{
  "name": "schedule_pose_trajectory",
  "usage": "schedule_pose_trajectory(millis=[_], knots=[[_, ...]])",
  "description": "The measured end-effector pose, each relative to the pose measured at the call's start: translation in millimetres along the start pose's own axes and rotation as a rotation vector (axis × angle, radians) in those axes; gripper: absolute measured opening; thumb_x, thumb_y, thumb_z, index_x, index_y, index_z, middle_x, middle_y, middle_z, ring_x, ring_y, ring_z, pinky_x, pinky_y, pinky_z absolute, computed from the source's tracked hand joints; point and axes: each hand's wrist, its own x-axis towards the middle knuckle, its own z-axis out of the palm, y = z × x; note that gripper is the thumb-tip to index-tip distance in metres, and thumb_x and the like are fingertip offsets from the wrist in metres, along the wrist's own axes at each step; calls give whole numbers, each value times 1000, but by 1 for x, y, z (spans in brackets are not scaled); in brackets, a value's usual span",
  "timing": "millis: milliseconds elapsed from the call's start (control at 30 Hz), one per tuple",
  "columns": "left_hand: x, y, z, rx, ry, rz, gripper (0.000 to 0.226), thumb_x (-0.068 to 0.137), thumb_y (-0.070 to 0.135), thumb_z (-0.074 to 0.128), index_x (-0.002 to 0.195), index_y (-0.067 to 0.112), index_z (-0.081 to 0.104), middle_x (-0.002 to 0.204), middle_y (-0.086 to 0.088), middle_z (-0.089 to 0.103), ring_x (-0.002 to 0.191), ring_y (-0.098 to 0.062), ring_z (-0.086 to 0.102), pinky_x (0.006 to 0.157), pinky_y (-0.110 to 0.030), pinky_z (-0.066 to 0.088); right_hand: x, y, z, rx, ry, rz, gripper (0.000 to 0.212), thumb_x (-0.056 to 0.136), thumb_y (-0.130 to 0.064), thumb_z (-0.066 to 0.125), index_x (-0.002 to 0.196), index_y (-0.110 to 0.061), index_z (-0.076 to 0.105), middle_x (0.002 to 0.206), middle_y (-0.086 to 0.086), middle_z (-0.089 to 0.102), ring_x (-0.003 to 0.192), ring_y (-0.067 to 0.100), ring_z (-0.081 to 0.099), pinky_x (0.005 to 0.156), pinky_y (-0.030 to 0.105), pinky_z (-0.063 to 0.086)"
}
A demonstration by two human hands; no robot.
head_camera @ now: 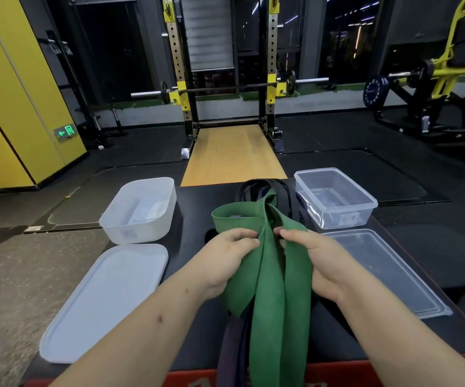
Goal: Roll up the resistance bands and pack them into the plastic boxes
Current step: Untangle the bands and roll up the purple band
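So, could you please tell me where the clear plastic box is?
In the head view, the clear plastic box sits on the right of the black platform, just beyond its flat lid and beside the pile of dark bands.

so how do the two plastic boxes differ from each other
The left box is frosted white and hides its inside a little; the right box is clear and see-through. The left box has rounded corners and a plain rim; the right box has a lipped rim. Both stand open with no bands inside, each with a matching lid lying flat in front of it: the frosted lid and the clear lid.
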Motion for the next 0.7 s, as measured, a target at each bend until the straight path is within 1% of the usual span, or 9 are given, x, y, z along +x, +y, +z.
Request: schedule_pose_trajectory(millis=[67, 133, 233, 300, 400, 467, 533, 633, 700], knots=[[-1, 1, 0, -60, -15, -41, 21, 100, 10, 56, 112, 9, 74, 109, -14, 76, 100, -28, 73, 97, -45, 56, 0, 0, -3, -86, 23, 18, 20, 95, -14, 67, 109, -7, 78, 114, 24, 74, 98, 31, 76, 85, 46, 63], [-1, 0, -1, -73, -30, -54, 24, 97, 11, 57, 113, 9, 74, 112, -17, 75, 101, -29, 72, 98, -47, 54, 1, -1, -7, -105, 34, 64, 29, 94, -16, 67, 120, -6, 73, 121, 25, 72, 112, 37, 71, 99, 55, 56], [1, 3, -1, -109, -57, -47, 41, 86, 15, 59, 126, 13, 69, 120, -19, 72, 111, -32, 68, 106, -49, 50, -1, -8, -10, -118, 25, 124, 33, 94, -16, 64, 124, -2, 71, 120, 28, 71, 108, 42, 70, 100, 59, 54], [2, 5, -1, -138, -35, -19, 37, 91, 7, 52, 122, 10, 71, 115, -18, 72, 104, -30, 67, 101, -47, 50, -5, -14, -13, -129, 0, 159, 32, 94, -21, 63, 119, -4, 75, 115, 24, 74, 98, 37, 72, 95, 53, 57], [1, 9, -4, -163, 1, 6, 37, 92, 3, 47, 114, 13, 76, 106, -13, 72, 97, -27, 66, 95, -46, 51, -9, -24, -19, -144, 45, 168, 25, 90, -26, 68, 103, -9, 80, 87, 12, 74, 72, 26, 72, 75, 40, 58], [-1, 10, -7, -154, -17, 24, 42, 88, 0, 41, 107, 11, 77, 102, -14, 68, 94, -29, 61, 88, -45, 47, -12, -30, -23, -130, 113, 178, 24, 86, -31, 73, 99, -12, 75, 72, 6, 63, 57, 20, 61, 61, 31, 53], [-2, 12, -10, -133, -19, 21, 49, 78, 0, 40, 109, 8, 76, 99, -18, 64, 90, -31, 56, 83, -43, 43, -14, -39, -30, -97, 158, 158, 23, 83, -36, 76, 93, -17, 66, 66, 2, 52, 50, 16, 50, 52, 27, 46], [-4, 12, -17, -145, 33, 19, 57, 62, 2, 40, 108, 0, 75, 96, -20, 60, 85, -32, 52, 78, -41, 43, -19, -53, -43, -133, 212, 63, 21, 86, -36, 74, 89, -16, 68, 65, 1, 52, 54, 15, 50, 57, 30, 44], [-3, 14, -24, -240, 33, -3, 57, 66, 1, 39, 111, -4, 73, 96, -20, 61, 78, -31, 58, 72, -35, 50, -19, -56, -50, -229, 218, 54, 19, 88, -28, 74, 93, -10, 70, 63, 1, 57, 53, 15, 55, 60, 31, 44]])
